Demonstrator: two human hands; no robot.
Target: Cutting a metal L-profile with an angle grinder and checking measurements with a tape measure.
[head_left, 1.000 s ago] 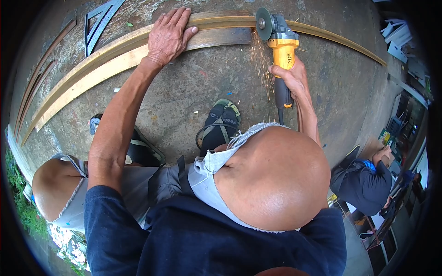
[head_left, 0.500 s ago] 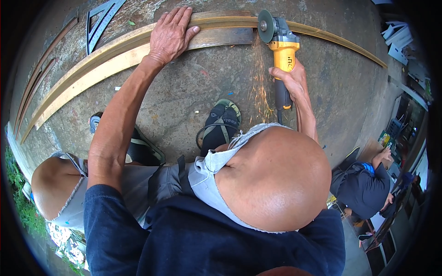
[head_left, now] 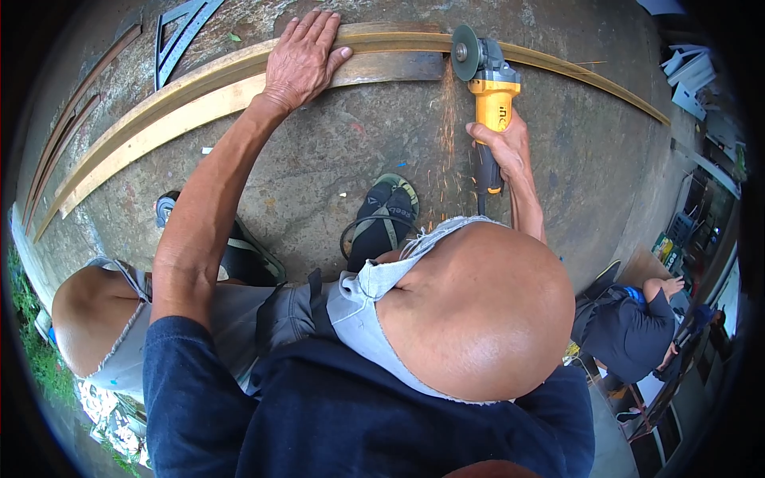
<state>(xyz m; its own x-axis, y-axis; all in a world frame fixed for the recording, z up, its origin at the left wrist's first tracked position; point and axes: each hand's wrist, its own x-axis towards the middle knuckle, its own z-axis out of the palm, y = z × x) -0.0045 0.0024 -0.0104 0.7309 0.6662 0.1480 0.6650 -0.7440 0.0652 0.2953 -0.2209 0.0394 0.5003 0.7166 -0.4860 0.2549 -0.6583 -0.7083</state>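
**Grinder on the strip**

Right hand wraps tight around the yellow angle grinder, body pointing away, disc at the metal strip's end. Left hand presses flat, open. Bare concrete floor lies rightward.

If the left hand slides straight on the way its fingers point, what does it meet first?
The left hand lies flat on the long strip, fingers pointing across it. Beyond the strip's far edge, only bare concrete floor shows, so the way looks free, as far as the picture shows.
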